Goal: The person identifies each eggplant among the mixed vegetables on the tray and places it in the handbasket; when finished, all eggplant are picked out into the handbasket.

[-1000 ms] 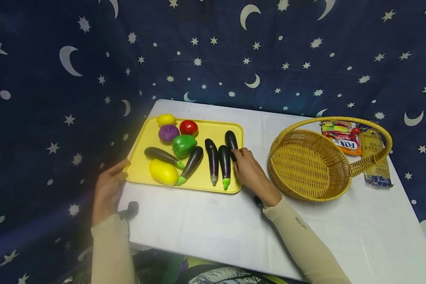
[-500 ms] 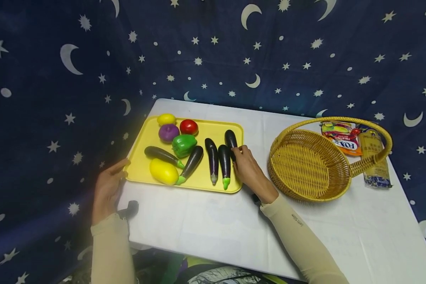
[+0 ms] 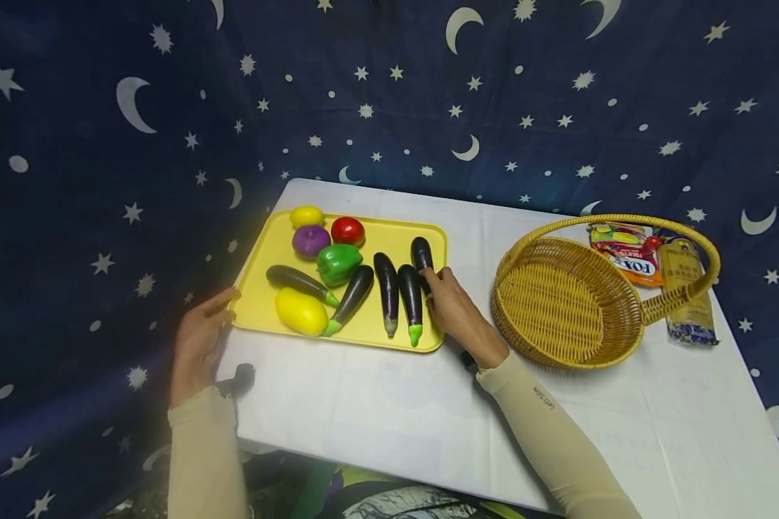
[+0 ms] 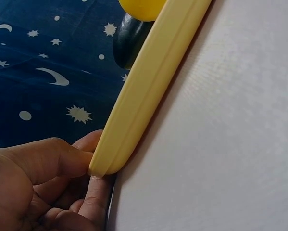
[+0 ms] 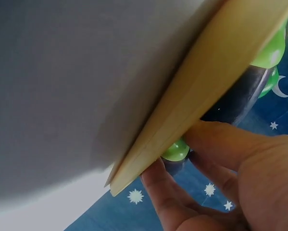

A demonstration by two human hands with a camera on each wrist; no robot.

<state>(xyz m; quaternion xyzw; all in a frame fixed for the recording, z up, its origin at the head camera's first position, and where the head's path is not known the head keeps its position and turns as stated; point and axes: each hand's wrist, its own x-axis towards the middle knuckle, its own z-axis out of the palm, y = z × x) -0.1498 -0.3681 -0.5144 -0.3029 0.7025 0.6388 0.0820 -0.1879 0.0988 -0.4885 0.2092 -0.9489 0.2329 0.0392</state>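
Note:
A yellow tray lies on the white-covered table. My left hand pinches its near left corner; the left wrist view shows fingertips under the tray edge. My right hand is at the tray's right side, thumb and fingers around the lower end of the rightmost eggplant. Between those fingers the right wrist view shows its green stem end. Two more eggplants lie just left of it.
Left on the tray are a lemon, a purple onion, a tomato, a green pepper, a yellow oval fruit and two eggplants. A wicker basket stands right; snack packages lie behind it.
Both hands keep their places. My right forearm has shifted slightly left, and the whole head view has moved a little. The vegetables stay where they were on the tray.

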